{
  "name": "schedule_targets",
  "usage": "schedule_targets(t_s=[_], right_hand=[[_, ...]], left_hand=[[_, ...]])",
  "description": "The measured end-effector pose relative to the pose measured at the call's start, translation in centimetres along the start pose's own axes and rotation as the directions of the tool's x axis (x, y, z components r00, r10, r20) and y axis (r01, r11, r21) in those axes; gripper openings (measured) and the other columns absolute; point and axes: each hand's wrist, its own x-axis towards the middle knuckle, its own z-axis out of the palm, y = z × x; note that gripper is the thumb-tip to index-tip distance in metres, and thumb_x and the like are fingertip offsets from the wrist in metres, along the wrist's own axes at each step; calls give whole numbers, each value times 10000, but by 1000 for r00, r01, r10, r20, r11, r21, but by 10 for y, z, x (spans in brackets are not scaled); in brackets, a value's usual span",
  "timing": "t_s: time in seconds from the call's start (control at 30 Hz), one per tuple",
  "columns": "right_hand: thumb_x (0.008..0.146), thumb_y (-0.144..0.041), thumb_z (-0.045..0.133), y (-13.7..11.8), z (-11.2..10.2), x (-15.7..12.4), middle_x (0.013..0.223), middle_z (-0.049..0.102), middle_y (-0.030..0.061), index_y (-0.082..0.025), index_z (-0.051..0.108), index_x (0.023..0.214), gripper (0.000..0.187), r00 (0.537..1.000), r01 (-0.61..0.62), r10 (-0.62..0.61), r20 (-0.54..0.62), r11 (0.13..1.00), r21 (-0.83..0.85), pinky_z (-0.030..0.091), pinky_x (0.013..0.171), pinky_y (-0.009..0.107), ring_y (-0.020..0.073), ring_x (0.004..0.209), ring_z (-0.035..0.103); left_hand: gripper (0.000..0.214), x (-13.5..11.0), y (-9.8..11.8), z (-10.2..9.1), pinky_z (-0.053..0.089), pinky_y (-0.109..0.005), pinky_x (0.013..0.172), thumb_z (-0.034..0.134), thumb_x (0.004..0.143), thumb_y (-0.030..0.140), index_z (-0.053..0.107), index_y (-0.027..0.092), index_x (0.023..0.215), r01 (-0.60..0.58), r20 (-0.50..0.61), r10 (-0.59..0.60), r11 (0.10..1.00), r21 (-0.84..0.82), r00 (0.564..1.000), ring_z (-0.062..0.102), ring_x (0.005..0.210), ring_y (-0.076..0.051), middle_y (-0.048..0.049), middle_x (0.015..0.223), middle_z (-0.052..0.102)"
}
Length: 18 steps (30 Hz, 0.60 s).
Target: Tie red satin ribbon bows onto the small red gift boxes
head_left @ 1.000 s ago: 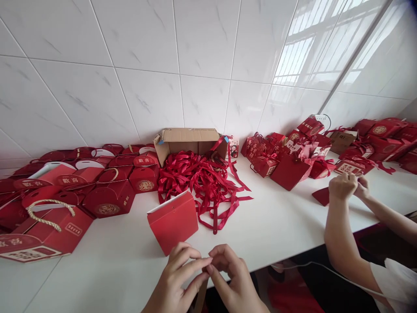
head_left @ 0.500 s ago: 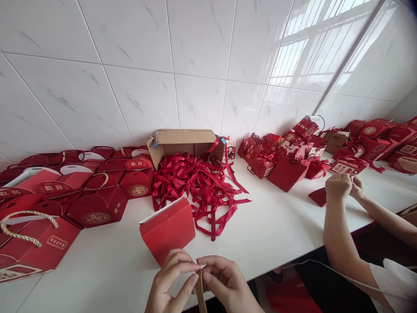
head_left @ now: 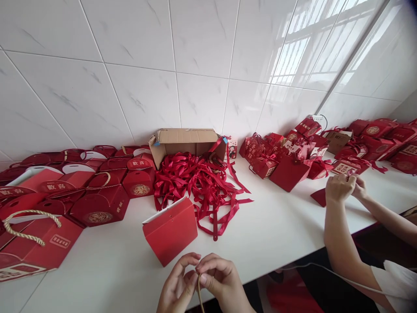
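Observation:
At the near edge of the table, my left hand [head_left: 177,282] and my right hand [head_left: 221,278] meet with bent fingers. Pinched between their fingertips is a narrow tan strap [head_left: 200,292], its lower part hanging down out of the picture. The strap's upper end is hidden by the fingers. Just beyond my left hand stands an open red gift box [head_left: 172,230], tilted slightly in view and touched by neither hand. A heap of dark red ribbons [head_left: 195,178] spills behind it, with a dark red strap [head_left: 215,226] lying at its front.
A cardboard box [head_left: 185,137] stands behind the ribbons against the tiled wall. Many red gift boxes [head_left: 100,208] crowd the left side. More boxes with bows [head_left: 289,174] fill the right. Another person's hands [head_left: 345,187] work at the far right.
My hands have shifted a little, and the strap between them has turned to show its narrow edge. The view has moved slightly; the boxes and ribbons stay in place.

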Motion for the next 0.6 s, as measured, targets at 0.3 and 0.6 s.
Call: schedule_targets(t_s=[0.3,0.6], right_hand=[[701,-454,798,-3,5,-3,766,584,11,-199,662,730,290,998,-11,16,64,996,-85,507,649,281,145,670,596],[766,-372,763,-15,0,-5,736,615,32,-201,725,748,176,992,105,-84,90,958,-267,453,654,264,140,679,566]], left_hand=[[189,15,-1,-34,555,-305,783,763,736,386,721,203,711,-71,219,35,985,156,975,641,960,-244,-78,1004,605],[261,11,0,-31,516,-345,866,754,719,430,676,197,630,-186,172,137,932,311,975,576,1064,-273,-82,985,567]])
